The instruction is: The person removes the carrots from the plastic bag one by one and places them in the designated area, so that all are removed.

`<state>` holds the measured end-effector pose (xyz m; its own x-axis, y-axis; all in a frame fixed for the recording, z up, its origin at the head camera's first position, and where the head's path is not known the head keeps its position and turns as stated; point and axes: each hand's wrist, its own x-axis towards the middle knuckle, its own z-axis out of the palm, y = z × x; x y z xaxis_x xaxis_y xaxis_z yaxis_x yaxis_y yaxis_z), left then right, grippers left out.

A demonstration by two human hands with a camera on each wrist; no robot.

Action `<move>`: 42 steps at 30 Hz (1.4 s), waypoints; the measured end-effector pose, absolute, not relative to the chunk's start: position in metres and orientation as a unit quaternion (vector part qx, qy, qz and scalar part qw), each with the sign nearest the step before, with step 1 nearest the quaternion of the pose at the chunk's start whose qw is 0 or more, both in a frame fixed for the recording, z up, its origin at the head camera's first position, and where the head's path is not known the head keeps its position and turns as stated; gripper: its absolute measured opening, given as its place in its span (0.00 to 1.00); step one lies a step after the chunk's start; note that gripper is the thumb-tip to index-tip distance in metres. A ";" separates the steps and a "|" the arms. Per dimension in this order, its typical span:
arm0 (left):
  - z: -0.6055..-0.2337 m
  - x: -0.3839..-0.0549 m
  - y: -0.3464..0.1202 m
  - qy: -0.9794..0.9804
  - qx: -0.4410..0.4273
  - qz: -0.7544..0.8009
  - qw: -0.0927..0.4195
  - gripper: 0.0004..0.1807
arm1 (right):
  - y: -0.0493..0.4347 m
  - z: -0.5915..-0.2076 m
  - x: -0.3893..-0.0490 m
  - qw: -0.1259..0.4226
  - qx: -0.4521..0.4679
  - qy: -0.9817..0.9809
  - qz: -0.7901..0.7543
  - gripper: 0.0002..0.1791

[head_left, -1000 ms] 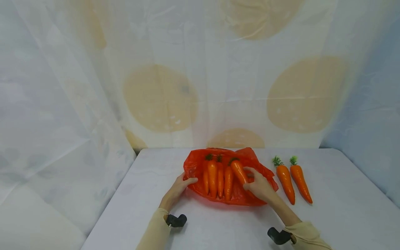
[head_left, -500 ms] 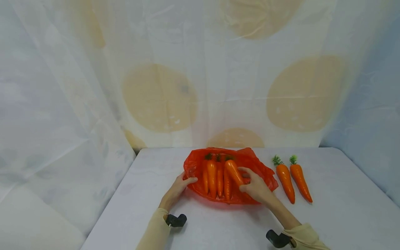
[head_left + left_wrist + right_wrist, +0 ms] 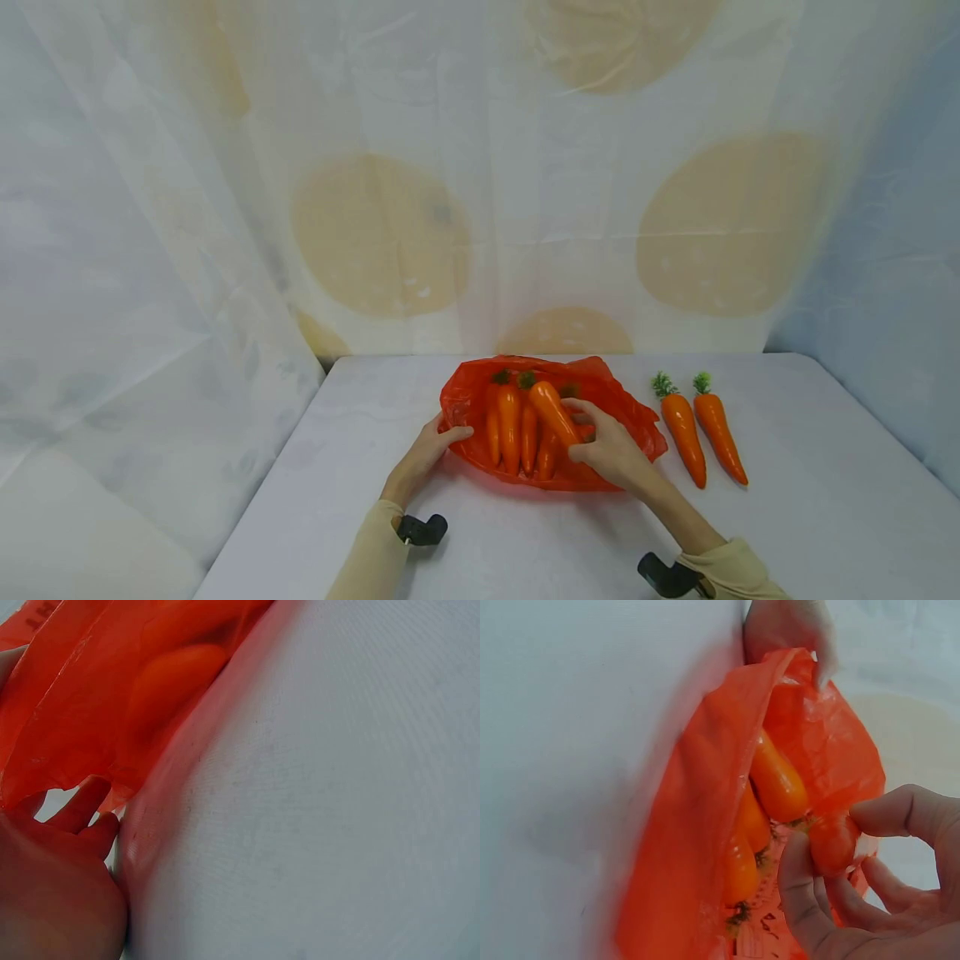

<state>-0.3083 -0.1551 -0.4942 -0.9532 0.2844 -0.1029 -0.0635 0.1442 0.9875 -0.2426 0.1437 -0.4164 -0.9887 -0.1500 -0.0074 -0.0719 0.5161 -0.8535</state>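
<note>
A red plastic bag [image 3: 626, 408] lies spread on the table with several orange carrots [image 3: 509, 427] side by side in its mouth. My left hand [image 3: 426, 450] grips the bag's left edge, thumb over the rim; in the left wrist view its fingers [image 3: 82, 806] are against the red film. Thumb and fingers of my right hand [image 3: 613, 452] pinch the lower end of one carrot [image 3: 551, 408], slanted above the others within the bag. The right wrist view shows that pinched carrot tip [image 3: 832, 844] close up. Parts of the lower carrots are hidden behind it.
Two more carrots with green tops, a nearer one [image 3: 682, 437] and one farther right [image 3: 720, 437], lie right of the bag on the white table [image 3: 525, 550]. A patterned sheet [image 3: 555, 250] hangs behind the table's far edge.
My right hand has moved left with the pinched carrot, which now slants over the carrots in the middle of the bag. My left hand has stayed at the bag's edge.
</note>
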 end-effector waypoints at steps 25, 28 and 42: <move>-0.497 -0.314 -0.153 0.745 0.080 0.649 0.132 0.31 | 0.183 -0.376 -0.242 -0.003 -0.121 0.860 -0.496 0.40; -0.496 -0.313 -0.153 0.745 0.079 0.648 0.135 0.31 | 0.195 -0.371 -0.244 -0.005 -0.113 0.858 -0.501 0.41; -0.495 -0.310 -0.154 0.745 0.076 0.650 0.131 0.33 | 0.263 -0.351 -0.266 -0.044 -0.063 0.884 -0.461 0.43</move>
<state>-0.3104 -0.1542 -0.4947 -0.9543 0.2829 -0.0966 -0.0573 0.1443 0.9879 -0.2659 0.2634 -0.3506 -0.9881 -0.0713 0.1364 -0.1526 0.5665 -0.8098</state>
